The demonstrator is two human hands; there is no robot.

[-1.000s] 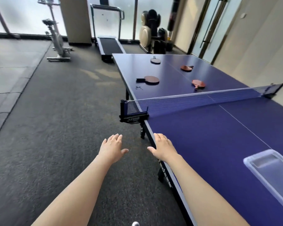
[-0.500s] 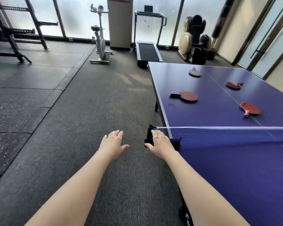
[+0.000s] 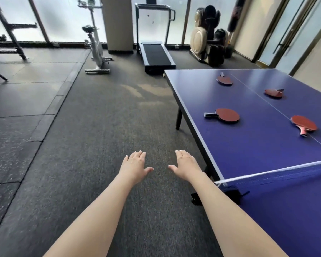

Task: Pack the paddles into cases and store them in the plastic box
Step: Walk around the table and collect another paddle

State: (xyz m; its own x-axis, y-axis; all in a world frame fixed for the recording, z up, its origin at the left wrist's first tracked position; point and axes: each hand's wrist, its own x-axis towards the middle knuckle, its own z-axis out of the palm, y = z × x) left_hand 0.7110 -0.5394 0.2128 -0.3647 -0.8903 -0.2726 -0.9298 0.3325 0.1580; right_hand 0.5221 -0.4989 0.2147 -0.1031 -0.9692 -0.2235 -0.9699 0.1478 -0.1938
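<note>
Reaching forward over the grey gym floor, the left hand (image 3: pixel 134 166) and the right hand (image 3: pixel 186 165) both hang palm-down with fingers straight and loosely spread, holding nothing and touching nothing. Neither is over the ping-pong table (image 3: pixel 258 145); the right hand sits just beside the table's long edge, the left farther out from it.

Four paddles lie flat on the half of the table beyond the net (image 3: pixel 278 178), all ahead and to the right of the hands. The nearest paddle (image 3: pixel 226 115) lies close to the table's long edge, its long axis running across the table with the dark handle pointing toward that edge and so toward the person's side. The right hand is plainly the nearer one to it, and I judge that handle the easiest first grip. A second paddle (image 3: pixel 304 124) lies farther across the table, near the centre line, handle pointing back toward the net. The far-edge paddle (image 3: pixel 224 80) and the far-right paddle (image 3: pixel 273 93) sit well apart from the hands, near the table's end.

No cases and no plastic box show in this view; where they stand cannot be told. The net and the near half of the table are cut off at the right border, and the net clamp (image 3: pixel 232 194) is partly hidden behind the right forearm.
</note>
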